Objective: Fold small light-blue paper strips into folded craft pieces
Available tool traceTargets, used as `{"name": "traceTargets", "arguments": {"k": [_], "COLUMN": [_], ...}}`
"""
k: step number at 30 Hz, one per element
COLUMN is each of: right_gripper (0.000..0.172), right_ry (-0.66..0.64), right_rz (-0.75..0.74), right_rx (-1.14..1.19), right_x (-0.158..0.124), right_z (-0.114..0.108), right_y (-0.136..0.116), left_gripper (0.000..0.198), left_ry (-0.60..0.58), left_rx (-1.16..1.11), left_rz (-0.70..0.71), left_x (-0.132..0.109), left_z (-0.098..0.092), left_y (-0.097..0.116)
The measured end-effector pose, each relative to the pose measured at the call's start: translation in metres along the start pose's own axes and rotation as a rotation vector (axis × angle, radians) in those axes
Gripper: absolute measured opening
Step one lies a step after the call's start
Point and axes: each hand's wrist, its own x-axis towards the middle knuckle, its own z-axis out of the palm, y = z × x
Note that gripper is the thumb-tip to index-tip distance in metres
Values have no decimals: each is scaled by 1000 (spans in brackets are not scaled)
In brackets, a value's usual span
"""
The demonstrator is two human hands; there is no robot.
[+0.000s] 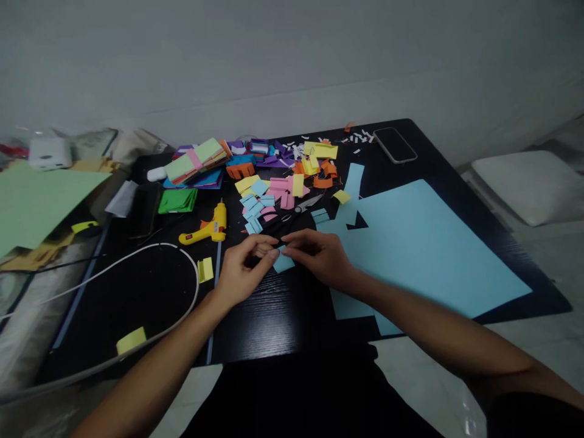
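Observation:
My left hand (244, 267) and my right hand (319, 255) meet over the black table (274, 316), both pinching a small light-blue paper piece (283, 261) between fingertips. The paper piece lies low, at or just above the tabletop. A large light-blue paper sheet (420, 249) with cut-out notches lies just right of my right hand. Scissors (298, 210) rest a little beyond my fingers, beside small folded blue paper pieces (255, 210) and pink paper pieces (280, 191).
A yellow glue gun (207, 229) lies left of the hands, its white cord (150, 255) looping across the table. Stacked coloured papers (196, 161), orange and purple scraps, a phone (395, 145), a green sheet (36, 201) and a white cushion (533, 182) surround the area.

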Motion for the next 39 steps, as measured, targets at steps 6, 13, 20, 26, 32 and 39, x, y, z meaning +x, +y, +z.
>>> {"name": "traceTargets", "arguments": {"k": [6, 13, 20, 26, 32, 39], "right_gripper": [30, 37, 32, 28, 20, 26], "right_ry": [-67, -133, -14, -97, -159, -154], "right_rz": [43, 188, 130, 60, 50, 83], "right_rx": [-26, 170, 88, 11, -90, -95], "right_x": [0, 3, 7, 4, 8, 14], "right_z": [0, 2, -4, -5, -11, -18], "right_y": [0, 2, 1, -3, -4, -3], "left_gripper": [17, 17, 20, 20, 21, 20], "left_ry": [-88, -18, -127, -147, -120, -103], "left_rx": [116, 96, 18, 32, 89, 196], "left_rz": [55, 47, -51, -47, -4, 82], "left_x": [3, 1, 3, 4, 2, 4], "left_z": [-3, -3, -5, -6, -8, -11], "left_y": [0, -4, -6, -2, -3, -1]}}
